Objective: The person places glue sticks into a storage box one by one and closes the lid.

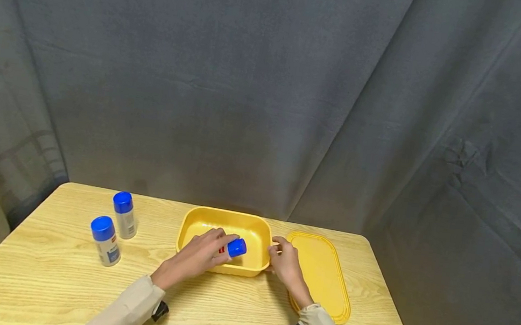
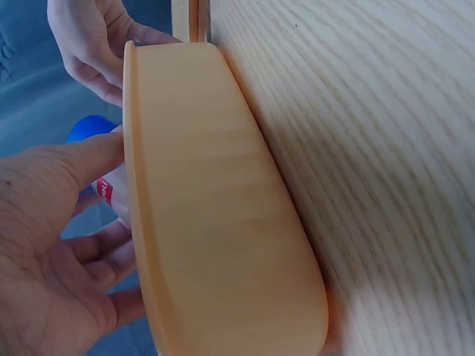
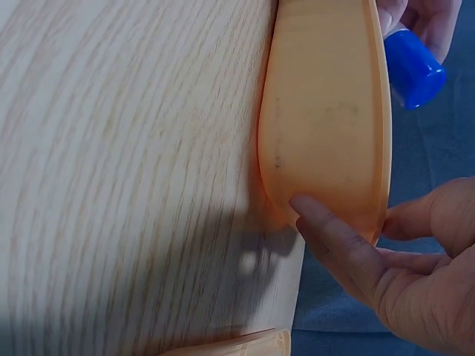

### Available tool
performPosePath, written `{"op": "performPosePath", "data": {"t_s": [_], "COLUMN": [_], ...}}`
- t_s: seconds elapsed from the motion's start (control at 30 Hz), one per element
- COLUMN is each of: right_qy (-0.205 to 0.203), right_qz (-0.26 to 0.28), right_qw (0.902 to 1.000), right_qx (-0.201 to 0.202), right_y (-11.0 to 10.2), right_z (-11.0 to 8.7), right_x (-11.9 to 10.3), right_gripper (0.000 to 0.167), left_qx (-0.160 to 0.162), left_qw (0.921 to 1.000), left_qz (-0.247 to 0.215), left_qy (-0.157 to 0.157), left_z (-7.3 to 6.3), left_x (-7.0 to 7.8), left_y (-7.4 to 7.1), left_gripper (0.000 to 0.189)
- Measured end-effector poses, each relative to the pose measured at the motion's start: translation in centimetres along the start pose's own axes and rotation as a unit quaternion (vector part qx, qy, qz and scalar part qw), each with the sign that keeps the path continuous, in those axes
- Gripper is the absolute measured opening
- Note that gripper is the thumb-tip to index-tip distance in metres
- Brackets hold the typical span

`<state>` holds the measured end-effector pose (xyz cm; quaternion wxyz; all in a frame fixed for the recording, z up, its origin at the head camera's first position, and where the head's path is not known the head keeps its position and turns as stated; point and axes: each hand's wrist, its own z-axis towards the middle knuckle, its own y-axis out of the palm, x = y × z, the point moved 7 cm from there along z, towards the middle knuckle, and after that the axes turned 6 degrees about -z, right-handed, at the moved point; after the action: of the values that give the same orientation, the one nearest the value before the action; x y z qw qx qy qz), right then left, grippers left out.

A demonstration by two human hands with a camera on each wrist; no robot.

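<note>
My left hand [image 1: 199,252] grips a small cylindrical bottle [image 1: 236,248] with a blue cap and a red label patch. The bottle is tilted nearly flat, its cap towards the right, over the inside of a yellow plastic container [image 1: 218,269]. Whether it touches the container's floor cannot be told. At the container's right end, my right hand [image 1: 285,266] holds the wall; in the right wrist view the thumb is at the rim and fingers [image 3: 334,233] lie against the outside. In the left wrist view the near wall partly hides the bottle [image 2: 119,196].
Two upright bottles with blue caps, a rear one [image 1: 126,216] and a nearer one [image 1: 106,241], stand on the left of the wooden table [image 1: 32,275]. A flat yellow lid [image 1: 326,279] lies right of the container, partly under the right forearm. Grey curtain [image 1: 200,95] hangs behind.
</note>
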<state>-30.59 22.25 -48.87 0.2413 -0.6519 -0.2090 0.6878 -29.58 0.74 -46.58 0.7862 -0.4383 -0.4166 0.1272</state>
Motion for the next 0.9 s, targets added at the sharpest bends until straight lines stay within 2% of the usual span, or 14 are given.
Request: {"op": "performPosePath", "data": {"t_s": [0.2,0.37,0.63,0.9], "right_qy": [0.003,0.004,-0.006,0.004], "right_qz": [-0.009,-0.008,-0.032,-0.042], "right_qw": [0.9999,0.9999,0.9992,0.9987], "right_qx": [0.005,0.009,0.023,0.029], "right_y": [-0.1,-0.1,0.0,0.1], "right_z": [0.0,0.1,0.3,0.2], "right_x": [0.0,-0.1,-0.5,-0.5], "right_gripper": [0.035,0.034,0.03,0.029], "left_qx": [-0.007,-0.012,-0.064,-0.099], "left_qw": [0.9999,0.9999,0.9979,0.9949], "left_qz": [0.004,0.006,-0.002,-0.01], "left_qy": [-0.013,-0.011,0.007,-0.016], "left_z": [0.2,0.5,0.8,0.9], "left_x": [-0.2,-0.3,-0.4,-0.9], "left_y": [0.4,0.3,1.0,1.7], "left_gripper": [0.046,0.043,0.035,0.03]}}
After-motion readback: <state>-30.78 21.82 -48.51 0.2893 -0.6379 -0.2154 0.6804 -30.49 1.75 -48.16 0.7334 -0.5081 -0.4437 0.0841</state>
